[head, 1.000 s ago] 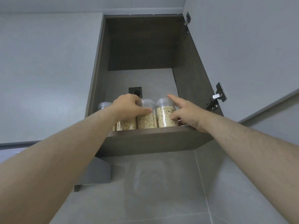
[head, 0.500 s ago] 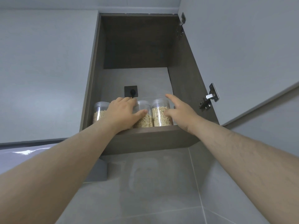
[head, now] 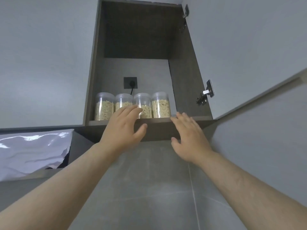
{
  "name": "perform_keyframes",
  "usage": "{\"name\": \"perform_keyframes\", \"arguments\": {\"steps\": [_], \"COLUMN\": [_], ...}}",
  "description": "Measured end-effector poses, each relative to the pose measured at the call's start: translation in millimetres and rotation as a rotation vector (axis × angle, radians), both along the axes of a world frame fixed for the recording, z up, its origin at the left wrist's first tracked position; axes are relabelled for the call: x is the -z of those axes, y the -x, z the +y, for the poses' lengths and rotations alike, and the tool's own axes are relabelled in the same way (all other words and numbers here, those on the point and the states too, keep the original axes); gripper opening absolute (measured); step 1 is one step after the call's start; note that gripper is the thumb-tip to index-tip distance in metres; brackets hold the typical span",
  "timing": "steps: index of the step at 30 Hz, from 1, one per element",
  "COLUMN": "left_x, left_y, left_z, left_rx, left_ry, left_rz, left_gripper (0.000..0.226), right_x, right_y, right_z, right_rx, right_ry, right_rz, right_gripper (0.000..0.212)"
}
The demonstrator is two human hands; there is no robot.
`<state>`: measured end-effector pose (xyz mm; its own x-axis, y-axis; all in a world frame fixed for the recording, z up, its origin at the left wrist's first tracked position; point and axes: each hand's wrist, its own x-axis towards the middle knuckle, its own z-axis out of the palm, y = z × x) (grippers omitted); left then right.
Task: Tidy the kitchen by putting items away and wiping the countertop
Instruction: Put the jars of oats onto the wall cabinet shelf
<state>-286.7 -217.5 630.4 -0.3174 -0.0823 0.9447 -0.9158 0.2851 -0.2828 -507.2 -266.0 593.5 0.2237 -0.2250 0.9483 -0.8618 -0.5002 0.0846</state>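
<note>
Where the view looks up from below, a crumpled glossy white sheet (head: 33, 151) shows at far left. To its right an open wall cupboard (head: 141, 30) has a dark wood lining, with a black socket (head: 130, 82) on its back panel and a plug and lead in it. Four clear, lidded jars stand upright in a row along the front of the bottom shelf (head: 159, 130), each part-filled with pale grain: first jar (head: 105, 107), second jar (head: 123, 102), third jar (head: 144, 103), fourth jar (head: 160, 105), neighbours touching or nearly so. The left hand (head: 123, 128) is raised before the second and third jars, its fingers straight and close together, thumb spread across the shelf edge, holding nothing; contact with the jars cannot be judged. The right hand (head: 189, 136) lies just right of the fourth jar, fingers relaxed and slightly apart, tips at the shelf lip, also empty. Further right, a metal hinge (head: 206, 95) joins the open grey door (head: 249, 39).
</note>
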Motion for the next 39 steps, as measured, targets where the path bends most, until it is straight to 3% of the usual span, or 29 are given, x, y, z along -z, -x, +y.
{"name": "perform_keyframes", "arguments": {"steps": [5,12,18,21,26,32,39], "left_x": [51.6,146.9,246.7,297.2,372.3,461.8,551.6], "left_y": [7.8,-2.5,-7.1,-6.5,-1.1,4.0,-5.3], "left_z": [17.3,30.9,20.6,14.9,13.1,16.6,29.1], "left_rx": [0.079,0.258,0.375,0.366,0.399,0.424,0.310], "left_ry": [-0.165,-0.434,-0.642,-0.800,-1.045,-1.297,-1.499], "left_rz": [0.009,0.030,0.184,0.270,0.410,0.571,0.438], "left_gripper": [0.043,0.065,0.065,0.063,0.031,0.027,0.028], "right_x": [37.8,146.5,249.5,297.3,378.1,489.6,580.4], "right_y": [0.9,13.8,28.7,33.0,35.3,29.5,50.4], "right_z": [26.6,59.6,69.4,63.9,55.1,53.4,56.8], "right_rx": [-0.232,-0.381,-0.433,-0.409,-0.363,-0.219,0.003], "right_ry": [-0.143,-0.212,-0.461,-0.628,-0.849,-1.110,-1.320], "right_rz": [-0.189,-0.316,-0.428,-0.487,-0.593,-0.668,-0.566], "right_gripper": [0.045,0.021,0.035,0.040,0.040,0.045,0.042]}}
